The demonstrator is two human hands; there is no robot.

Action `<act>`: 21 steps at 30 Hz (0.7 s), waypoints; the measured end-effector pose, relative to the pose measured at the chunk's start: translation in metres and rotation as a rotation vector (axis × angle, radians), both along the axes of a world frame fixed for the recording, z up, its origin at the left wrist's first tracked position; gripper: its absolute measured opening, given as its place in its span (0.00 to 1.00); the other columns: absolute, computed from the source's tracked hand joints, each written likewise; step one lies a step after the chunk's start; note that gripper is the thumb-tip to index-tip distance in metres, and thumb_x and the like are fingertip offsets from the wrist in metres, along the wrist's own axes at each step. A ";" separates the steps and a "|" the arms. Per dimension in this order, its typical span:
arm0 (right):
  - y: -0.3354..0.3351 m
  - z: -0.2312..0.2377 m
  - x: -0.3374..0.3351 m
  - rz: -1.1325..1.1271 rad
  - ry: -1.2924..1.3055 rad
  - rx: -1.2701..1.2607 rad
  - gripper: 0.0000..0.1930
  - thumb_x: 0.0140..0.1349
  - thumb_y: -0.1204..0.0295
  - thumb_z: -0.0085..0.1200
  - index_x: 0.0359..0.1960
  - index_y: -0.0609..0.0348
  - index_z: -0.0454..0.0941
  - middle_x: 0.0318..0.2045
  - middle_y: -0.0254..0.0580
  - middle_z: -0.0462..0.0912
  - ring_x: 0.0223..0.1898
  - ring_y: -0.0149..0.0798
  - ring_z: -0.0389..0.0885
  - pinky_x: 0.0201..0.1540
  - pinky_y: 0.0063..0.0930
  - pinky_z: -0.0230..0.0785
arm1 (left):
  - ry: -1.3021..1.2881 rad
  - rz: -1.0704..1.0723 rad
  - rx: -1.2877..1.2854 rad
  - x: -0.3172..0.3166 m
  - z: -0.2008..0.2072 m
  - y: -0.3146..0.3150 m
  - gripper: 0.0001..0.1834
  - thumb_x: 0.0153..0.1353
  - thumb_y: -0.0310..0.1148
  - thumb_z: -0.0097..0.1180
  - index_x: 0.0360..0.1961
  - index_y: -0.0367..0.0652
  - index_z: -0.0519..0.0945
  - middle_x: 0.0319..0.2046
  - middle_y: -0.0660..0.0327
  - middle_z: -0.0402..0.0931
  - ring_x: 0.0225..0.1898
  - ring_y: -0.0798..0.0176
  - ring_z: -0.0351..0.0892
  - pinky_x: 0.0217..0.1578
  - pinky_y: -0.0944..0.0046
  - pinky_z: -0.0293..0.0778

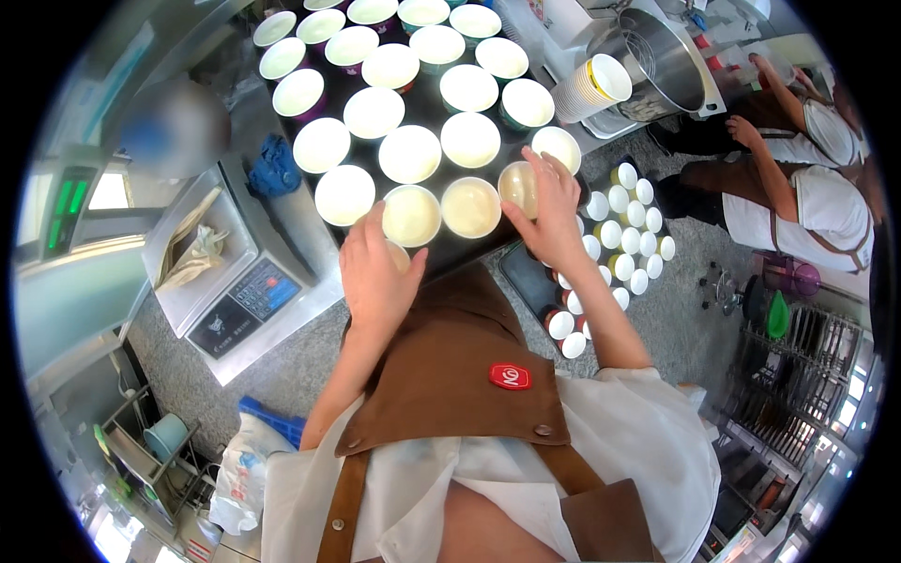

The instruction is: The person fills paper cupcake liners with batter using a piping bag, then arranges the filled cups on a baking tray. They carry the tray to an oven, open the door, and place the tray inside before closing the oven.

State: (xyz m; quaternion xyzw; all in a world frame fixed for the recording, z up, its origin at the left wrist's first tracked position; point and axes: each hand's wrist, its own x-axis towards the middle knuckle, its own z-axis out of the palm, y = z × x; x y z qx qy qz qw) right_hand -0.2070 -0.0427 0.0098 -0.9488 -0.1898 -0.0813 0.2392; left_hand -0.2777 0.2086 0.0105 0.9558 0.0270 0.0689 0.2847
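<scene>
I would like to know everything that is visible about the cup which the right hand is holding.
The cup is round, with a pale rim and a beige, shiny inside catching a bright reflection; how full it is, I cannot tell. It looks like coated paper. Its mouth appears as a narrow oval, so it seems tilted. It is at the near side of the dark tray. The right hand grips it from the right, thumb nearer, fingers farther, hiding part of it.

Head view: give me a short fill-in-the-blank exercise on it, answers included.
1. The left hand and right hand touch cups on a tray coloured ____.
2. The scale stands nearer the ____ hand.
3. The nested cups stand nearer the ____ hand.
4. The apron is ____.
Missing words: black; left; right; brown.
</scene>
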 end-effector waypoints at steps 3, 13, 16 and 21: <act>-0.010 -0.004 0.007 0.053 0.012 -0.056 0.35 0.61 0.60 0.60 0.66 0.60 0.62 0.59 0.48 0.73 0.66 0.55 0.61 0.67 0.51 0.46 | -0.007 0.007 -0.057 -0.008 -0.001 0.005 0.43 0.45 0.31 0.73 0.63 0.38 0.65 0.54 0.47 0.72 0.54 0.44 0.73 0.55 0.49 0.69; -0.023 0.001 0.007 0.000 -0.009 -0.093 0.31 0.62 0.63 0.57 0.65 0.60 0.64 0.58 0.51 0.73 0.62 0.53 0.65 0.65 0.49 0.49 | -0.027 -0.004 -0.124 -0.021 0.002 0.016 0.41 0.48 0.30 0.71 0.63 0.37 0.65 0.55 0.45 0.71 0.57 0.44 0.71 0.57 0.50 0.68; -0.042 -0.011 0.013 -0.128 -0.048 0.050 0.30 0.64 0.66 0.55 0.65 0.63 0.63 0.60 0.55 0.71 0.61 0.55 0.66 0.65 0.47 0.51 | -0.009 0.006 -0.138 -0.026 0.002 0.017 0.40 0.50 0.30 0.70 0.63 0.37 0.64 0.57 0.45 0.68 0.58 0.43 0.69 0.59 0.50 0.66; -0.063 -0.031 0.037 -0.204 -0.048 0.264 0.27 0.67 0.67 0.51 0.66 0.64 0.62 0.62 0.54 0.70 0.63 0.56 0.66 0.67 0.47 0.50 | 0.052 0.017 -0.235 -0.034 0.005 0.016 0.39 0.52 0.29 0.68 0.64 0.36 0.63 0.58 0.44 0.65 0.59 0.41 0.67 0.59 0.50 0.65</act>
